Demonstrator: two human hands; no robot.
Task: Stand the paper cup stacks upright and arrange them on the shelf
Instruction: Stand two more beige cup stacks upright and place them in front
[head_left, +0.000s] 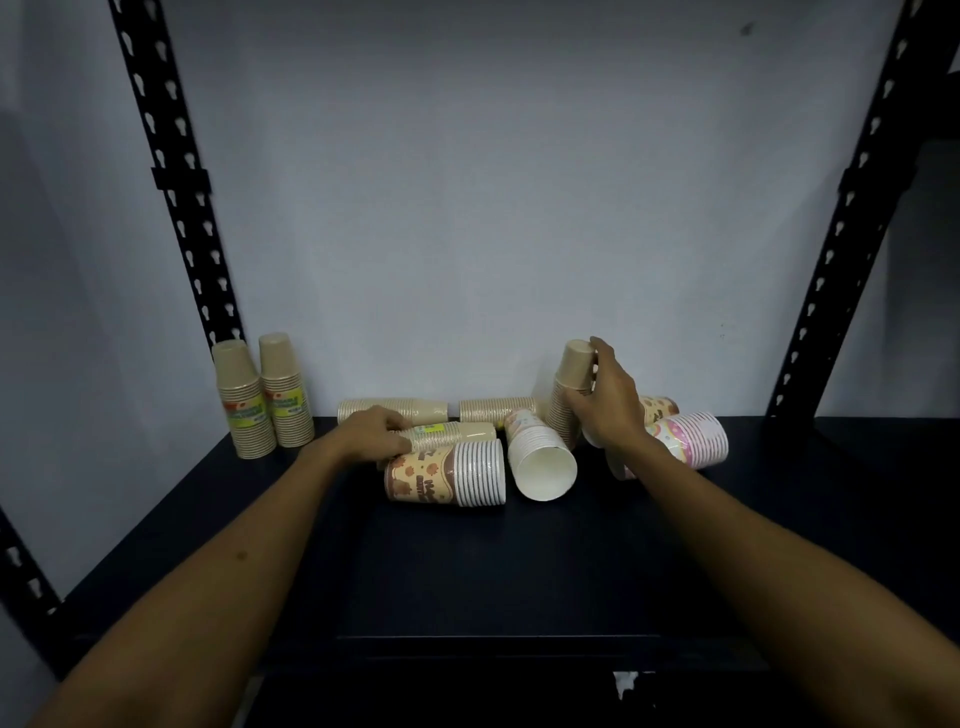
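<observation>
Two tan cup stacks (265, 395) stand upright at the back left of the dark shelf (467, 561). My right hand (608, 400) grips another tan stack (569, 389), held nearly upright near the back wall. My left hand (376, 431) holds a lying tan stack (457, 434) with a green label. In front of it lies a brown patterned stack (447, 475) and a white stack (540, 457) with its mouth toward me. Two tan stacks (395, 410) (496, 409) lie along the wall. A pink patterned stack (691, 441) lies to the right.
Black perforated uprights (176, 192) (857, 208) frame the shelf on both sides. A pale wall (467, 208) closes the back. The shelf's front edge (493, 644) lies close to me.
</observation>
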